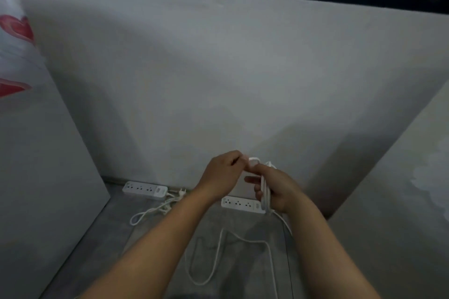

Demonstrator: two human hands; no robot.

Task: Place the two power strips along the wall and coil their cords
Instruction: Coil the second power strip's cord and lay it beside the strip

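Observation:
Two white power strips lie on the grey floor against the wall. The left power strip (145,189) has its cord (150,212) bunched in a loose bundle beside it, plug (181,192) at the wall. The right power strip (243,204) lies below my hands. My right hand (277,189) grips several loops of the right strip's white cord (264,192), held upright. My left hand (224,173) pinches the top of those loops. The remaining length of that cord (218,250) trails in a big loop over the floor toward me.
A grey wall (218,80) runs behind the strips, with a dark band along its top. A pale panel (36,165) with red heart prints stands at the left, and a light surface (401,201) closes in the right side. The floor strip between them is narrow.

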